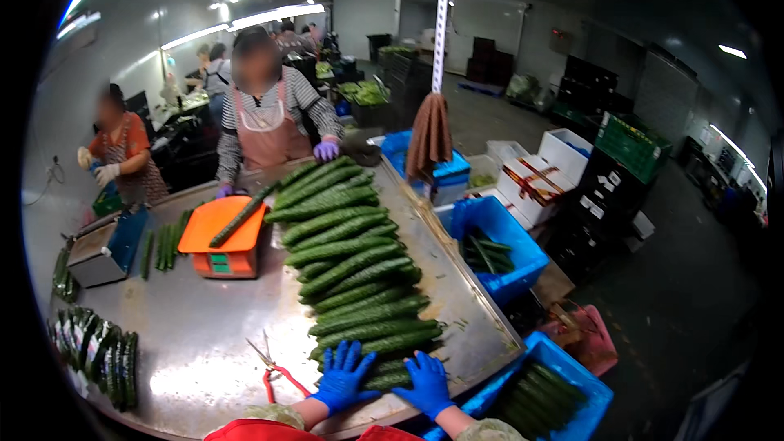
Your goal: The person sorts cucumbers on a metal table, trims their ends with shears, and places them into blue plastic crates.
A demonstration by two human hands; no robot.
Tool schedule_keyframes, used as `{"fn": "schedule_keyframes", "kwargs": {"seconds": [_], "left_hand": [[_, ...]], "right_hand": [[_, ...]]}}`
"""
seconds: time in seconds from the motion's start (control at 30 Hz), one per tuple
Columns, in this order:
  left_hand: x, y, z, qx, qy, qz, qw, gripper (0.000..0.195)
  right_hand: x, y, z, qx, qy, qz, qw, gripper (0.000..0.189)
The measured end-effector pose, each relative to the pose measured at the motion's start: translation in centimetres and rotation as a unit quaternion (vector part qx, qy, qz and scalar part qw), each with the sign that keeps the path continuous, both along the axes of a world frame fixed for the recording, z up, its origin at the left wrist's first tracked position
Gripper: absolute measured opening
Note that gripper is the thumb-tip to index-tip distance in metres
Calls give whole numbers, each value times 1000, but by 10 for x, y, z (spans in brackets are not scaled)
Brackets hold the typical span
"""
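Note:
A long row of green cucumbers (361, 257) lies stacked side by side on a stainless-steel table (208, 331). At the near end of the row, my left hand (343, 376), in a blue glove, rests on the cucumbers with its fingers spread. My right hand (429, 383), gloved alike, lies on the same end of the row a little to the right, fingers apart. Neither hand is closed around a cucumber. Left of my left hand lie red-handled snips (269, 369) with their blades apart.
An orange scale (222, 236) bears one cucumber. Wrapped cucumbers (98, 355) lie at left. Blue-lined crates (520, 263) holding cucumbers stand beyond the table's right edge. A brown cloth (429, 135) hangs on a perforated post (440, 30). Across the table stands a co-worker in purple gloves (326, 150).

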State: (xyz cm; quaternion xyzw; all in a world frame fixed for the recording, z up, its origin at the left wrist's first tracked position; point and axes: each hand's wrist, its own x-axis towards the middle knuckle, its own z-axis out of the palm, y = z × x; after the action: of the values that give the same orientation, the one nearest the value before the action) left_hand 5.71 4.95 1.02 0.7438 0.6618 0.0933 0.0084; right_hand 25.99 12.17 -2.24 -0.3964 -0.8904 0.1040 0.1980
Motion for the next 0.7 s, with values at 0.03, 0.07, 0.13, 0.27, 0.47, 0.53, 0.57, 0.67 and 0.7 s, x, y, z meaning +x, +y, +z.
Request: {"fn": "schedule_keyframes", "kwargs": {"seconds": [0.03, 0.07, 0.13, 0.27, 0.47, 0.53, 0.57, 0.67, 0.7], "left_hand": [[0, 0, -3, 8, 11, -1, 1000, 90], [0, -1, -2, 3, 3, 0, 1000, 91], [1, -1, -3, 8, -13, 2, 1000, 89], [7, 0, -3, 17, -18, 0, 1000, 88], [-3, -10, 3, 19, -20, 14, 1000, 85], [-6, -8, 6, 18, -19, 11, 1000, 84], [-5, -11, 5, 22, -14, 14, 1000, 86], [-3, -7, -2, 35, -19, 9, 999, 88], [-2, -7, -2, 48, -18, 16, 999, 90]], "right_hand": [[0, 0, 2, -10, 4, 1, 1000, 70], [-2, 0, 4, -16, 1, 2, 1000, 69], [-1, 0, 5, -12, -2, 7, 1000, 69], [7, -2, 9, -21, -14, -6, 1000, 70], [-4, -8, 12, -28, -3, 13, 1000, 73], [-7, -7, 9, -26, -9, 5, 1000, 72], [-7, -9, 10, -26, -10, 5, 1000, 73], [-7, -6, 14, -1, -4, 4, 1000, 74], [-7, -5, 13, 0, -2, 6, 1000, 74]]}}
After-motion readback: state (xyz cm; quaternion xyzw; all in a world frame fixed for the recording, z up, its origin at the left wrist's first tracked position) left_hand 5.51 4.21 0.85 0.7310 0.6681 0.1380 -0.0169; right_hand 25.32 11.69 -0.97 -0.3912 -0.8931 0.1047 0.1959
